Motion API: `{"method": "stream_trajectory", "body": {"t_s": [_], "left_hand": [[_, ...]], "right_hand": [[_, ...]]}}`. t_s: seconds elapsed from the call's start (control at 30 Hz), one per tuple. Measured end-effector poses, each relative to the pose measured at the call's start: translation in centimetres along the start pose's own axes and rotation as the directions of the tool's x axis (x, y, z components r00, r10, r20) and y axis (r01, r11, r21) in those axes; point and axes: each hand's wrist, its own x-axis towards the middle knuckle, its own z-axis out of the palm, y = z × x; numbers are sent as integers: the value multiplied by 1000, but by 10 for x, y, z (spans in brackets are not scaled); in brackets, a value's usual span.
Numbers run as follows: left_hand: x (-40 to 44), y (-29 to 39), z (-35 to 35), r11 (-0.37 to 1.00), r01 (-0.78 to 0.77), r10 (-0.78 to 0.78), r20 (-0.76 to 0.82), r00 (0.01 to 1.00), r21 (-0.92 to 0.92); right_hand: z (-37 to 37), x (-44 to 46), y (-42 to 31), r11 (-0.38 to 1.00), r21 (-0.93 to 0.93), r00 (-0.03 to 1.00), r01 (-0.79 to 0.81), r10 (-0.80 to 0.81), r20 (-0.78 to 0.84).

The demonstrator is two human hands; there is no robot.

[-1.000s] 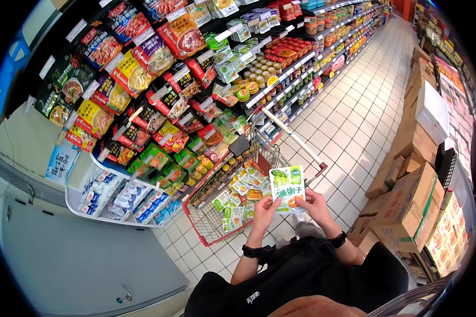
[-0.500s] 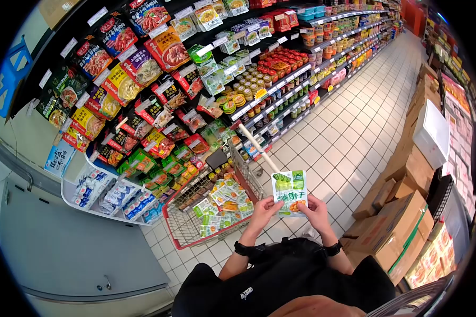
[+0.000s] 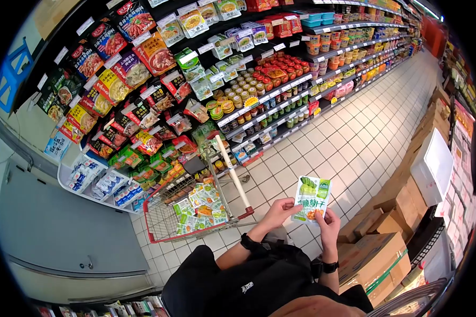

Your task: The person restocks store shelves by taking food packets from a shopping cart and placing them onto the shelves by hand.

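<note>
A white-and-green snack pouch (image 3: 313,196) with pictures of green vegetable and orange pieces is held upright over the floor, its printed front facing me. My left hand (image 3: 281,213) pinches its lower left edge between thumb and fingers. At the lower right corner, my right hand (image 3: 329,226) grips it, thumb on the front. To the left of my hands stands a wire shopping cart (image 3: 149,221) with a red rim and a pale handle. Inside it lies a loose pile of similar green-and-white pouches (image 3: 198,207).
Shelves (image 3: 293,79) with hanging packets, jars and tubs run along the left and into the distance. On the right are cardboard boxes (image 3: 375,259) and a white foam box (image 3: 431,166). A grey door (image 3: 63,227) is at lower left; tiled floor (image 3: 344,132) runs down the aisle.
The view has shifted, so the cart and shelves appear farther left. My hands and the pouch appear farther right, with the pouch slightly tilted. Both hands still hold it.
</note>
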Motion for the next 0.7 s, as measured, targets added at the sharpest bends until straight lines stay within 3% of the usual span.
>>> {"method": "stream_trajectory", "body": {"t_s": [0.23,0.5,0.7], "left_hand": [[79,1,9,996,92,-92,84,992,4],[188,4,-13,998,33,-37,86,996,49],[260,42,-69,997,0,0,1,1000,83]], "right_hand": [[-37,55,0,1000,-3,995,-28,28,-93],[-51,166,-9,997,-47,991,-56,49,-126],[-25,281,-31,990,-108,995,-90,95,40]]}}
